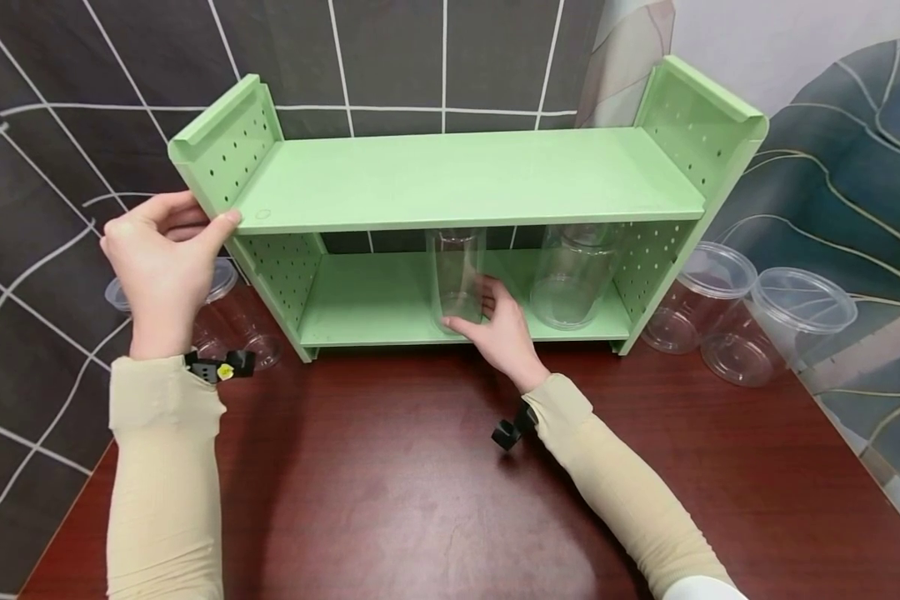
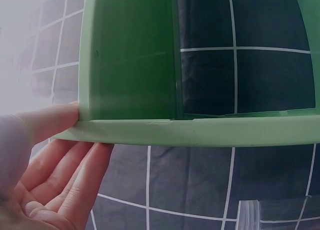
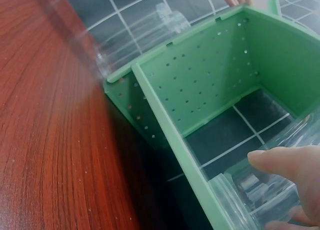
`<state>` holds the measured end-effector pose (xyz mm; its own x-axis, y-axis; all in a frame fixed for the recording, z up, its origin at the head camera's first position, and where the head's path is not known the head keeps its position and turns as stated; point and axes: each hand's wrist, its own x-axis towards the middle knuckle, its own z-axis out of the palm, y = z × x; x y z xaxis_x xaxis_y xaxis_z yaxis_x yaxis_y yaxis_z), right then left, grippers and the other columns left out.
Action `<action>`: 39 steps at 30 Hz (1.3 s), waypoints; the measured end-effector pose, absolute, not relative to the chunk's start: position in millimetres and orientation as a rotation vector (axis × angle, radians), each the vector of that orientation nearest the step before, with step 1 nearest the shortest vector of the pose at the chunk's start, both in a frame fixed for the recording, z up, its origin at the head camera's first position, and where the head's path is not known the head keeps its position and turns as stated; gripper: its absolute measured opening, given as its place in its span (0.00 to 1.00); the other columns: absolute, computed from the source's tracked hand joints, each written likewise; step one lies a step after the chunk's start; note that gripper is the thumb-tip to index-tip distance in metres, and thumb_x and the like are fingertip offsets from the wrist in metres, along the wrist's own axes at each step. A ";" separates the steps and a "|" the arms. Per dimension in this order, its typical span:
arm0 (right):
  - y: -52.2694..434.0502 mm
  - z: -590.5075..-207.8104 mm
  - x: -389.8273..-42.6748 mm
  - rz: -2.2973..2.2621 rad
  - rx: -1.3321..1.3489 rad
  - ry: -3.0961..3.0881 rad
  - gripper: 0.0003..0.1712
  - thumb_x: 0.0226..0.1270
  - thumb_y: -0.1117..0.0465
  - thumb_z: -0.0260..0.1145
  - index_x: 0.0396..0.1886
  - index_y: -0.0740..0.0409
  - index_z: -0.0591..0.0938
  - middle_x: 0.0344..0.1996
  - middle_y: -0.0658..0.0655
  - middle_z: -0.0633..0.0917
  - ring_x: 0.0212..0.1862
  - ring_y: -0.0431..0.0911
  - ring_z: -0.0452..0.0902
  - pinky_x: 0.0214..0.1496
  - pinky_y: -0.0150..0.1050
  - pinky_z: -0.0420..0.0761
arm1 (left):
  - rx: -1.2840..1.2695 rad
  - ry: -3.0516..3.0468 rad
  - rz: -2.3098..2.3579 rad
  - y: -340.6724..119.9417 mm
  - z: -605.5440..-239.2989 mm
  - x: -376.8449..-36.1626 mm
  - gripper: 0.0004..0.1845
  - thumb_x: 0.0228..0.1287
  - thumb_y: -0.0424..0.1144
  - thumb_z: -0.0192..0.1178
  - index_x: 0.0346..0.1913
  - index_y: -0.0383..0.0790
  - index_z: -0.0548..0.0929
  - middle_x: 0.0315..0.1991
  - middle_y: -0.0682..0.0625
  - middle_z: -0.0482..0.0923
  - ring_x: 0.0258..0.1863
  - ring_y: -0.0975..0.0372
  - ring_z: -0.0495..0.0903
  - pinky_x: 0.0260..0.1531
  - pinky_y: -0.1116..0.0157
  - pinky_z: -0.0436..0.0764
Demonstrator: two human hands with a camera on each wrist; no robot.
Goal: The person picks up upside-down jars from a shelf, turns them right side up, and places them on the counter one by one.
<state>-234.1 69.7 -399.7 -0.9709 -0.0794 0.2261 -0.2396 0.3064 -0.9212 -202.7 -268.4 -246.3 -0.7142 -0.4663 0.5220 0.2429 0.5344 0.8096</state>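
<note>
Fingers of the left hand (image 1: 161, 267) grip the green shelf (image 1: 450, 179) on the reddish table (image 1: 420, 500); right-hand (image 1: 498, 329) fingers hold a clear jar (image 1: 457, 271).

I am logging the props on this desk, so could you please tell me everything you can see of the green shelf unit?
The green shelf unit looks like pale green plastic: two flat shelves between two side panels dotted with small holes. It stands upright on the reddish wooden table, against a dark tiled backdrop. The left hand grips its upper left corner, thumb on the top shelf's edge. Two clear jars stand on the lower shelf; the right hand holds the left jar.
</note>
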 end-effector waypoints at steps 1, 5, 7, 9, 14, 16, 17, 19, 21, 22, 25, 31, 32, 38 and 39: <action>70.4 -399.5 -233.3 1.752 0.298 -2.422 0.47 0.56 0.55 0.82 0.71 0.60 0.69 0.62 0.59 0.77 0.63 0.50 0.75 0.65 0.36 0.75 | 0.178 -2.033 -1.224 -268.2 -246.4 -202.9 0.20 0.53 0.39 0.79 0.50 0.41 0.91 0.31 0.61 0.85 0.29 0.76 0.84 0.35 0.79 0.82; 74.2 -398.1 -228.2 1.771 0.302 -2.411 0.47 0.54 0.55 0.83 0.71 0.59 0.70 0.62 0.57 0.77 0.62 0.49 0.75 0.65 0.35 0.75 | 0.176 -2.030 -1.223 -267.8 -246.7 -202.5 0.20 0.53 0.38 0.79 0.50 0.41 0.91 0.32 0.61 0.85 0.29 0.76 0.84 0.36 0.78 0.82; 76.8 -397.0 -225.4 1.773 0.307 -2.408 0.47 0.54 0.55 0.83 0.70 0.58 0.70 0.62 0.56 0.77 0.62 0.49 0.75 0.64 0.35 0.75 | 0.176 -2.029 -1.221 -267.7 -246.9 -202.3 0.20 0.53 0.38 0.79 0.50 0.41 0.91 0.32 0.61 0.85 0.29 0.76 0.84 0.37 0.78 0.82; 79.5 -395.8 -222.6 1.764 0.313 -2.413 0.46 0.54 0.54 0.83 0.70 0.58 0.70 0.61 0.56 0.77 0.61 0.49 0.76 0.64 0.36 0.75 | 0.178 -2.030 -1.221 -267.7 -247.2 -202.3 0.20 0.53 0.38 0.79 0.50 0.41 0.91 0.32 0.61 0.85 0.29 0.75 0.84 0.37 0.78 0.82; 84.3 -394.1 -216.6 1.741 0.329 -2.449 0.47 0.54 0.51 0.82 0.69 0.60 0.70 0.60 0.57 0.77 0.61 0.51 0.76 0.64 0.39 0.76 | 0.171 -2.030 -1.221 -269.2 -247.7 -202.8 0.20 0.53 0.38 0.79 0.50 0.41 0.91 0.32 0.62 0.85 0.29 0.75 0.84 0.37 0.78 0.82; 86.4 -394.3 -213.7 1.715 0.327 -2.480 0.47 0.54 0.50 0.82 0.69 0.60 0.70 0.61 0.57 0.76 0.61 0.52 0.77 0.64 0.41 0.77 | 0.165 -2.034 -1.216 -269.5 -248.0 -203.1 0.20 0.53 0.38 0.78 0.50 0.41 0.91 0.31 0.62 0.85 0.29 0.76 0.84 0.36 0.78 0.82; 87.5 -394.4 -212.2 1.697 0.321 -2.499 0.48 0.53 0.49 0.82 0.69 0.59 0.70 0.61 0.57 0.76 0.60 0.52 0.77 0.64 0.41 0.77 | 0.163 -2.036 -1.212 -269.5 -248.1 -203.1 0.20 0.54 0.38 0.78 0.50 0.41 0.91 0.31 0.62 0.85 0.29 0.76 0.84 0.36 0.78 0.82; 90.0 -394.2 -209.2 1.669 0.332 -2.519 0.48 0.53 0.48 0.82 0.69 0.59 0.69 0.62 0.58 0.76 0.60 0.53 0.77 0.64 0.43 0.77 | 0.161 -2.039 -1.207 -269.5 -248.2 -203.1 0.20 0.54 0.39 0.78 0.51 0.41 0.91 0.32 0.62 0.85 0.29 0.76 0.84 0.36 0.78 0.82; 92.9 -393.8 -206.1 1.644 0.348 -2.531 0.47 0.52 0.48 0.82 0.68 0.59 0.70 0.61 0.58 0.77 0.60 0.53 0.78 0.63 0.43 0.78 | 0.163 -2.042 -1.202 -269.3 -248.3 -202.8 0.20 0.54 0.39 0.78 0.51 0.42 0.90 0.32 0.62 0.85 0.29 0.76 0.84 0.36 0.78 0.82; 94.8 -393.4 -204.4 1.635 0.363 -2.534 0.47 0.53 0.49 0.82 0.68 0.58 0.70 0.61 0.58 0.77 0.60 0.52 0.78 0.63 0.42 0.78 | 0.164 -2.042 -1.200 -269.1 -248.4 -202.5 0.20 0.54 0.39 0.78 0.51 0.42 0.90 0.32 0.62 0.85 0.29 0.76 0.84 0.36 0.78 0.82; 100.6 -392.0 -198.9 1.597 0.418 -2.543 0.45 0.53 0.51 0.82 0.66 0.58 0.71 0.59 0.57 0.79 0.58 0.51 0.79 0.63 0.41 0.78 | 0.164 -2.039 -1.198 -268.9 -249.0 -202.2 0.20 0.54 0.40 0.78 0.51 0.42 0.90 0.33 0.62 0.85 0.30 0.76 0.84 0.37 0.78 0.82; 111.7 -392.0 -186.2 1.580 0.572 -2.534 0.41 0.53 0.57 0.83 0.64 0.59 0.73 0.57 0.55 0.81 0.58 0.47 0.78 0.63 0.40 0.78 | 0.163 -2.029 -1.196 -268.1 -251.3 -202.0 0.19 0.54 0.40 0.78 0.50 0.41 0.91 0.32 0.62 0.85 0.29 0.75 0.84 0.36 0.78 0.82; 113.7 -392.2 -183.8 1.585 0.594 -2.531 0.41 0.52 0.58 0.83 0.63 0.59 0.73 0.57 0.55 0.81 0.58 0.46 0.78 0.63 0.40 0.78 | 0.163 -2.026 -1.195 -267.9 -252.3 -201.9 0.19 0.54 0.40 0.78 0.50 0.41 0.91 0.32 0.62 0.85 0.29 0.75 0.84 0.36 0.78 0.82; 124.5 -387.5 -171.6 1.583 0.681 -2.529 0.39 0.51 0.57 0.84 0.61 0.58 0.75 0.55 0.54 0.82 0.55 0.47 0.81 0.62 0.42 0.79 | 0.149 -1.951 -1.226 -265.8 -259.1 -203.9 0.18 0.55 0.39 0.78 0.49 0.41 0.91 0.35 0.58 0.86 0.31 0.72 0.85 0.37 0.77 0.83; 125.7 -386.1 -170.3 1.586 0.694 -2.523 0.39 0.50 0.57 0.85 0.60 0.58 0.75 0.54 0.54 0.82 0.55 0.47 0.81 0.62 0.42 0.79 | 0.146 -1.927 -1.239 -265.5 -260.2 -204.6 0.17 0.55 0.38 0.78 0.49 0.41 0.91 0.36 0.56 0.87 0.32 0.71 0.85 0.37 0.77 0.83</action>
